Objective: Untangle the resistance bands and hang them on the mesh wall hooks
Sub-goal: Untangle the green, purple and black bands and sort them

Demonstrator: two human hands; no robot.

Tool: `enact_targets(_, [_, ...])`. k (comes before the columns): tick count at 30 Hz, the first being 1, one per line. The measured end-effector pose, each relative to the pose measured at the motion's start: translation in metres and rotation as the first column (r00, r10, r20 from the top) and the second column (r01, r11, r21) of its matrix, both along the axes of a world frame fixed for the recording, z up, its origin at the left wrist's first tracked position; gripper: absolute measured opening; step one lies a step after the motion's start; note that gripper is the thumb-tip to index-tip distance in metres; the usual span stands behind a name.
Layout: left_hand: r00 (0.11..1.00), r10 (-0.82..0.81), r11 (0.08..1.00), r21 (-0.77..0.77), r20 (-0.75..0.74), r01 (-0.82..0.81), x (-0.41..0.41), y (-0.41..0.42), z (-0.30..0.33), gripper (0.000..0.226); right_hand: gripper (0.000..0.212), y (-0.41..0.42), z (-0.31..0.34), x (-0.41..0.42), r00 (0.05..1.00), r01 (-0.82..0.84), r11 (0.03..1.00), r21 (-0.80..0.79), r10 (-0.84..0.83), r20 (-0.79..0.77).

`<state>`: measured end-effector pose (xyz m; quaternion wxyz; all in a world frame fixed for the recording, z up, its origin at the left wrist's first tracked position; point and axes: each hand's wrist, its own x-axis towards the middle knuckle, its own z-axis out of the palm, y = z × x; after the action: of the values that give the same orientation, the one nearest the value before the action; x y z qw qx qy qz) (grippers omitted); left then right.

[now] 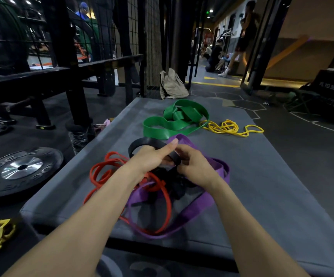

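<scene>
Both hands on the black band, pile sits mid-mat.
I see left hand point(150, 158) and right hand point(194, 166) pinching black band point(142, 142), knotted with red band point(102, 172) and purple band point(220, 168) on grey mat point(272, 186); soft, stretchy, grippy, so I'd take a free loop.

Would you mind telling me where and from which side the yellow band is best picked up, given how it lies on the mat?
I would take the yellow band at its right-hand end loop, coming from above and the right. That loop lies flat and apart on the grey mat, whereas its left end touches or slips under the green band and its middle is coiled.
</scene>
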<state>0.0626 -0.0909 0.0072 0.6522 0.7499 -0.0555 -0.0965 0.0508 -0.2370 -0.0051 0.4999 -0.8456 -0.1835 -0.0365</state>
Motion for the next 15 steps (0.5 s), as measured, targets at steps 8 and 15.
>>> enact_targets(8, [0.997,-0.036,0.991,0.127,-0.061,0.044,-0.001,0.003,-0.001,0.051,0.015,0.005,0.007,-0.005,1.000,-0.004,0.993,0.118,0.002,0.019])
enact_targets(15, [0.930,-0.179,0.727,0.680,0.321,-0.094,0.001,0.035,-0.007,0.037,0.021,-0.027,-0.008,0.021,0.724,0.687,0.688,0.234,-0.620,-0.303])
